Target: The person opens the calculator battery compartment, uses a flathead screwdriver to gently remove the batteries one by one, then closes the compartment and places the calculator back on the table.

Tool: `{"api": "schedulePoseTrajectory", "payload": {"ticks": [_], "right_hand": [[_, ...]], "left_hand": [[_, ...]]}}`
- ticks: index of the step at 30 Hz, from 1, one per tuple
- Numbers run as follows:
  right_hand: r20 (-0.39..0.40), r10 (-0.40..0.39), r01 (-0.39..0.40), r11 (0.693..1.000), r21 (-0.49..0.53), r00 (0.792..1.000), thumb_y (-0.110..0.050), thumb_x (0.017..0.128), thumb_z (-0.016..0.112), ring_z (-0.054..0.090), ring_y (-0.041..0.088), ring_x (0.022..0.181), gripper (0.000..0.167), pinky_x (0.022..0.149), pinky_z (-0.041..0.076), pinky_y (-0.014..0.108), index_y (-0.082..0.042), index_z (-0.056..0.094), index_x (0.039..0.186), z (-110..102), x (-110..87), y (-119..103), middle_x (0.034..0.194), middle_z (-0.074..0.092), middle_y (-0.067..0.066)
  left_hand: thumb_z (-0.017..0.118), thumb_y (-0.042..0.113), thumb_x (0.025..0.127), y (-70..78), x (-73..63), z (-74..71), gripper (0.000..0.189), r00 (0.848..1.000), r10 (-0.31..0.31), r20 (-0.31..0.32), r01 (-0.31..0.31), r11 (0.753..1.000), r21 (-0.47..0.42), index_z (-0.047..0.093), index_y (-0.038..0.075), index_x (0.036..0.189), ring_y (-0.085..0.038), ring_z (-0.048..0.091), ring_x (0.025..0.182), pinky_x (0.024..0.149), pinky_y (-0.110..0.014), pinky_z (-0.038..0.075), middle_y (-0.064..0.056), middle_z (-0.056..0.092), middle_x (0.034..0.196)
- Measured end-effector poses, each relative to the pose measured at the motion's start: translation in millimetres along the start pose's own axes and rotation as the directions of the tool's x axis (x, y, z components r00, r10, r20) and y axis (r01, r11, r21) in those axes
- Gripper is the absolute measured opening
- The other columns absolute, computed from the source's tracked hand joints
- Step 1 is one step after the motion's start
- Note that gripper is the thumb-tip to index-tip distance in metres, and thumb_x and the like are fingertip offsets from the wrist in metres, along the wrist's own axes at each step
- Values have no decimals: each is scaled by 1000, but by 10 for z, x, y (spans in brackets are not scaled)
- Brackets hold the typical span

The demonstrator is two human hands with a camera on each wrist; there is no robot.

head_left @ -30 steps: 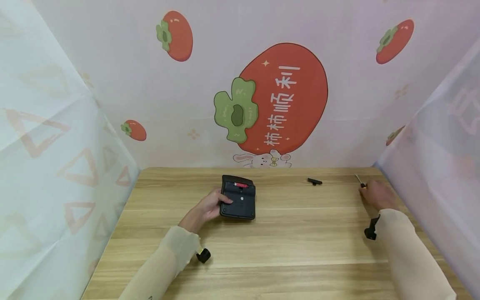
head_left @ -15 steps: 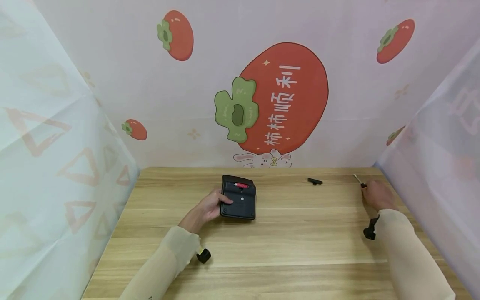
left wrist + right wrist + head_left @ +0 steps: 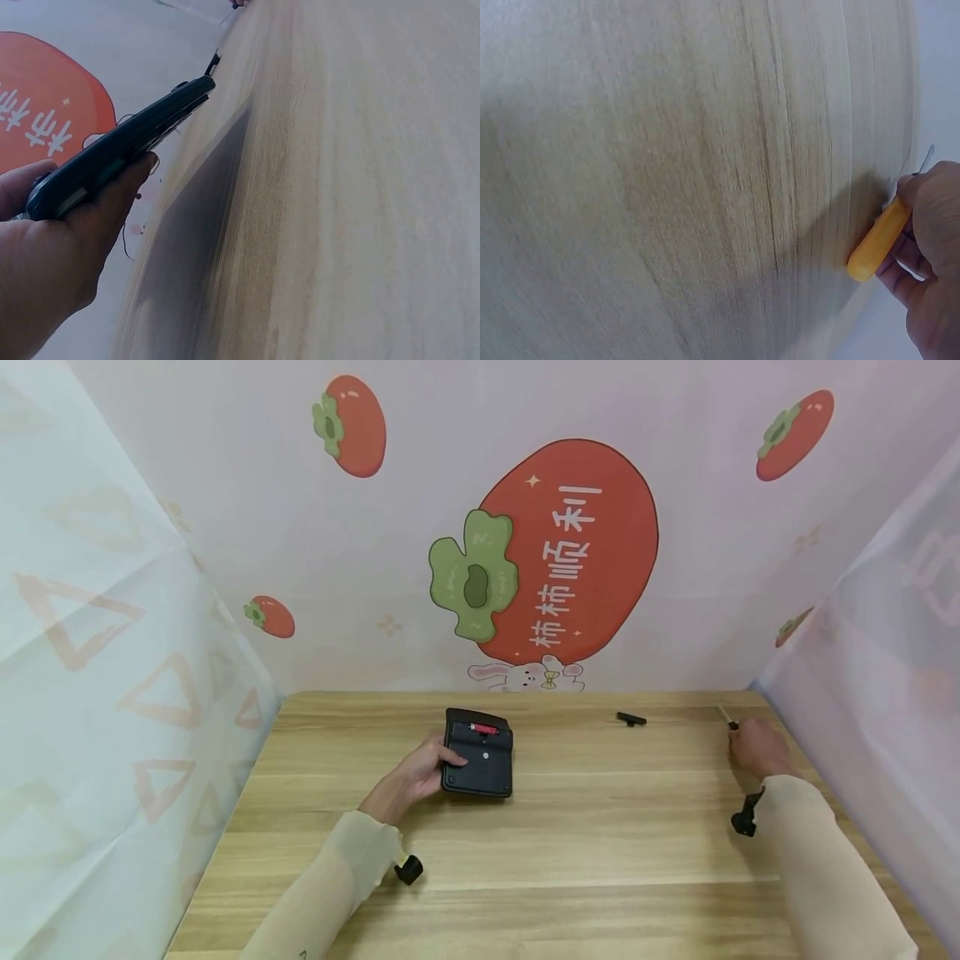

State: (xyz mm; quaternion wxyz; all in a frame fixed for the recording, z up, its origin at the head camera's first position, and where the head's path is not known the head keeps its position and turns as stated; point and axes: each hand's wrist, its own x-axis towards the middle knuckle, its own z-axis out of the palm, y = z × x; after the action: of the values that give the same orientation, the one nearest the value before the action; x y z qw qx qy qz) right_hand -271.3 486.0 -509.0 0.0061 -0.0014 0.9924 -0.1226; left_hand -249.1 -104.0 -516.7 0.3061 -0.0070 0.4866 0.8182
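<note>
My left hand [image 3: 422, 770] grips the left edge of a black calculator [image 3: 480, 777], thumb on its back and fingers underneath. The back faces up, with the battery bay uncovered and a red battery [image 3: 483, 728] lying in it. Seen edge-on in the left wrist view, the calculator [image 3: 120, 150] is tilted above the table, its shadow below. At the far right, my right hand [image 3: 759, 748] holds a screwdriver [image 3: 881, 238] by its orange handle. The thin metal shaft [image 3: 723, 715] points toward the back wall; fingers hide most of the handle in the head view.
A small black battery cover [image 3: 631, 719] lies near the back of the wooden table [image 3: 570, 843], between the two hands. A printed cloth wall [image 3: 697, 610] with persimmon drawings stands behind the table, and cloth sides close it in left and right.
My right hand and the screwdriver have shifted a little, the shaft swinging slightly left and then back to the right. My left hand and the calculator stay practically still.
</note>
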Motion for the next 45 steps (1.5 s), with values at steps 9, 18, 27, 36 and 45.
{"api": "schedulePoseTrajectory", "payload": {"ticks": [9,18,27,36,45], "right_hand": [[-11,-15,15,1000,0,1000,-5,104,48,53,36,65,29,58,48,54,16,58,86,-36,35,20,74,57,25],[19,-3,3,1000,5,1000,0,103,43,57,44,69,24,58,51,57,23,48,98,-36,-45,-3,80,56,33],[1,20,-20,1000,-11,1000,-3,108,42,58,45,69,29,58,49,55,24,48,100,19,-69,36,80,56,36],[-4,68,-68,998,-2,998,-11,109,39,59,44,67,33,54,49,54,17,52,97,5,-69,56,80,58,34],[23,85,-84,996,-17,996,-13,108,33,63,52,75,39,60,52,61,20,52,102,-15,-93,13,86,59,41]], "left_hand": [[41,-22,90,18,-23,28,76,1000,13,16,-13,1000,-3,16,-12,161,-50,35,150,117,-56,40,-38,32,162],[42,-22,90,2,-10,24,78,1000,10,-5,-10,1000,-10,16,-10,162,-50,36,150,116,-55,43,-37,33,162],[41,-22,91,25,-10,14,78,1000,12,2,-12,1000,-8,15,-9,163,-49,35,150,117,-56,41,-36,33,162],[41,-22,91,33,-27,27,78,1000,17,9,-17,1000,-13,13,-9,163,-49,35,150,118,-56,40,-37,32,162],[40,-22,92,30,-31,17,77,1000,21,8,-21,1000,-19,14,-9,163,-50,34,150,118,-57,39,-37,32,163]]}}
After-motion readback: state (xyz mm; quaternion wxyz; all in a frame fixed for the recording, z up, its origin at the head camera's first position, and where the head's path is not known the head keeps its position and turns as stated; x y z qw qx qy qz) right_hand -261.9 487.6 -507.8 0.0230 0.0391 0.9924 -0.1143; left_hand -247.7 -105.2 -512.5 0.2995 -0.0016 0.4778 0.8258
